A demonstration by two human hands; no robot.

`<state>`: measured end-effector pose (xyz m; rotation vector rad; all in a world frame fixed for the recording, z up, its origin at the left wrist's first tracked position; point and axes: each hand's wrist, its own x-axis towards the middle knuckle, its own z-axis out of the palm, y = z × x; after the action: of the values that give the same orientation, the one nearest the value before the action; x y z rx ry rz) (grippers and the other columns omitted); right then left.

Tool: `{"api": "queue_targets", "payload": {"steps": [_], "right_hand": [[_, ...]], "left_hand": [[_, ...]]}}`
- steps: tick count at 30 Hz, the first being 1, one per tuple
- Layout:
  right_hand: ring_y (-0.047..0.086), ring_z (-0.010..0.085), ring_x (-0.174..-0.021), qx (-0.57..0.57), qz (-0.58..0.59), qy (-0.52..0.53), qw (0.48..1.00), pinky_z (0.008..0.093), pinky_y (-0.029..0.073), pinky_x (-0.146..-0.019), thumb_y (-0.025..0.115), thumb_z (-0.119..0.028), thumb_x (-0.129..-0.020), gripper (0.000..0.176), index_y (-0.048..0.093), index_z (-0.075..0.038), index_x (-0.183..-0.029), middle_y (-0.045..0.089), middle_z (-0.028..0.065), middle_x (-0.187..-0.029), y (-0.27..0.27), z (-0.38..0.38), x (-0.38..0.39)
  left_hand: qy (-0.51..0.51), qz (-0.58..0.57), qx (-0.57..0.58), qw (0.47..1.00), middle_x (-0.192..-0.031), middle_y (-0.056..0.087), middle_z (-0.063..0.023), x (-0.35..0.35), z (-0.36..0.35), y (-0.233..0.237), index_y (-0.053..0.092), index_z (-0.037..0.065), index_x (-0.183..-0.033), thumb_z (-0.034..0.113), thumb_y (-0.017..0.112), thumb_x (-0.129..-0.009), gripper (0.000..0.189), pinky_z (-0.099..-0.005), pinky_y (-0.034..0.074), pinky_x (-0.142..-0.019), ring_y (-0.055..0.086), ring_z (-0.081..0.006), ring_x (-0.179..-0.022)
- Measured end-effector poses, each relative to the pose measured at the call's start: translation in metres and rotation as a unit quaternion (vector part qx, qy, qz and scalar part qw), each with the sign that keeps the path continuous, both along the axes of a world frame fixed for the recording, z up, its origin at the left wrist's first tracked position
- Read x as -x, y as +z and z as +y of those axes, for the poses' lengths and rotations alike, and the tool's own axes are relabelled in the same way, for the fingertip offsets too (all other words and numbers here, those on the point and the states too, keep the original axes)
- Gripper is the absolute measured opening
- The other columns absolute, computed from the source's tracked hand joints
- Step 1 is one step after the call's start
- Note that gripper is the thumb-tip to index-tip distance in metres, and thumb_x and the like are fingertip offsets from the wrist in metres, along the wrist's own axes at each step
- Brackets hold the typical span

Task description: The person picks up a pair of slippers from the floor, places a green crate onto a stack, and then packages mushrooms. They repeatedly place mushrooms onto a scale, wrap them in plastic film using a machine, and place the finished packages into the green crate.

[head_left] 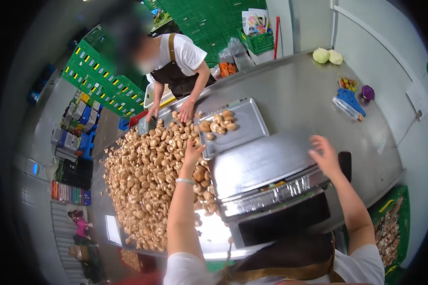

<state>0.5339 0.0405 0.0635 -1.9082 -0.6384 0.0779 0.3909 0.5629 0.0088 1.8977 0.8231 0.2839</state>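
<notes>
My left hand point(192, 153) is at the right side of a big heap of brown mushrooms point(145, 178), beside the near left corner of a metal tray point(242, 135). Its thumb and fingers are apart, and I see nothing held in it. Several mushrooms point(219, 122) lie at the tray's left end. My right hand point(324, 154) hovers with spread, bare fingers near the right edge of a flat steel platform point(259, 164), which looks like a scale. Clear plastic film point(271, 194) runs along the platform's front.
Across the steel table point(290, 90), a co-worker's hands point(186, 110) touch the heap. Cabbages point(321, 55), a purple cabbage point(367, 92) and a blue cloth point(351, 101) lie at the far right. A green crate point(390, 228) stands at the near right.
</notes>
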Motion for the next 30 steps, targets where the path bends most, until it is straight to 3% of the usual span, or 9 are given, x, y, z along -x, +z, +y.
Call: {"api": "queue_targets", "payload": {"steps": [2,5,9,12,16,21,22,27,30], "right_hand": [[0.058,0.0224,-0.112,0.040,0.017,0.095,0.995,0.0363,0.047,-0.095,0.072,-0.012,-0.083,0.062,0.046,-0.006,-0.139,0.055,0.0104,-0.134,-0.005,0.086,-0.018],[0.054,0.0261,-0.120,0.038,0.134,0.174,0.975,0.0380,0.049,-0.095,0.076,-0.017,-0.081,0.080,0.034,-0.006,-0.148,0.048,0.0140,-0.143,-0.046,0.207,-0.066],[0.052,0.0339,-0.126,0.088,0.139,0.168,0.972,0.0412,0.044,-0.105,0.085,-0.028,-0.073,0.094,0.034,-0.005,-0.148,0.045,0.0209,-0.144,-0.114,0.332,-0.125],[0.048,0.0353,-0.129,0.065,0.114,0.192,0.972,0.0413,0.041,-0.108,0.087,-0.027,-0.069,0.097,0.035,-0.007,-0.148,0.042,0.0211,-0.146,-0.140,0.377,-0.132],[0.046,0.0347,-0.131,0.063,0.090,0.192,0.975,0.0406,0.042,-0.108,0.087,-0.023,-0.069,0.095,0.036,-0.009,-0.148,0.041,0.0181,-0.146,-0.128,0.360,-0.125],[0.050,0.0308,-0.124,0.057,0.102,0.194,0.974,0.0375,0.047,-0.101,0.086,-0.018,-0.069,0.092,0.037,-0.009,-0.146,0.043,0.0143,-0.142,-0.047,0.244,-0.065],[0.051,0.0298,-0.123,0.061,0.108,0.190,0.974,0.0369,0.048,-0.100,0.086,-0.017,-0.069,0.091,0.037,-0.009,-0.146,0.043,0.0142,-0.141,-0.043,0.218,-0.054],[0.053,0.0252,-0.108,0.089,0.200,0.156,0.963,0.0345,0.051,-0.091,0.086,-0.015,-0.069,0.090,0.039,-0.011,-0.146,0.046,0.0132,-0.136,-0.034,0.108,0.010],[0.053,0.0232,-0.097,0.107,0.173,0.149,0.968,0.0348,0.050,-0.089,0.086,-0.016,-0.070,0.091,0.037,-0.011,-0.147,0.047,0.0126,-0.132,-0.051,0.080,0.026]], "left_hand": [[-0.039,0.015,-0.051,0.998,-0.140,0.047,-0.0246,-0.025,0.042,-0.029,0.024,-0.001,-0.150,0.015,0.083,-0.080,0.093,-0.0379,0.052,-0.091,0.059,-0.0298,-0.115],[-0.065,0.002,0.074,0.995,-0.136,0.052,-0.0192,-0.061,0.044,-0.017,0.031,-0.004,-0.146,0.012,0.091,-0.067,0.100,-0.0370,0.050,-0.096,0.059,-0.0266,-0.115],[-0.145,-0.035,-0.010,0.989,-0.127,0.057,-0.0153,-0.091,0.073,-0.063,0.032,-0.003,-0.143,0.011,0.093,-0.062,0.102,-0.0352,0.049,-0.095,0.059,-0.0224,-0.109],[-0.117,-0.055,-0.049,0.990,-0.124,0.057,-0.0119,-0.096,0.074,-0.088,0.028,0.002,-0.149,0.005,0.089,-0.067,0.102,-0.0291,0.052,-0.084,0.059,-0.0173,-0.100],[-0.079,-0.041,0.024,0.996,-0.127,0.053,-0.0154,-0.079,0.031,-0.043,0.026,-0.001,-0.148,0.004,0.089,-0.066,0.104,-0.0304,0.055,-0.080,0.061,-0.0184,-0.093],[-0.069,-0.049,-0.056,0.995,-0.123,0.052,-0.0141,-0.025,-0.074,0.006,0.030,-0.004,-0.144,0.010,0.091,-0.065,0.100,-0.0292,0.054,-0.075,0.059,-0.0158,-0.088],[-0.061,-0.044,0.020,0.997,-0.122,0.053,-0.0143,-0.014,-0.106,0.027,0.030,-0.004,-0.143,0.011,0.091,-0.065,0.100,-0.0287,0.054,-0.076,0.059,-0.0162,-0.090],[-0.093,-0.065,-0.031,0.993,-0.093,0.060,-0.0094,0.041,-0.209,-0.006,0.030,-0.002,-0.141,0.017,0.093,-0.066,0.100,-0.0276,0.054,-0.072,0.057,-0.0140,-0.078],[-0.057,-0.011,0.007,0.998,-0.121,0.053,-0.0183,0.053,-0.234,0.001,0.032,-0.003,-0.141,0.018,0.092,-0.067,0.097,-0.0332,0.053,-0.084,0.060,-0.0231,-0.094]]}}
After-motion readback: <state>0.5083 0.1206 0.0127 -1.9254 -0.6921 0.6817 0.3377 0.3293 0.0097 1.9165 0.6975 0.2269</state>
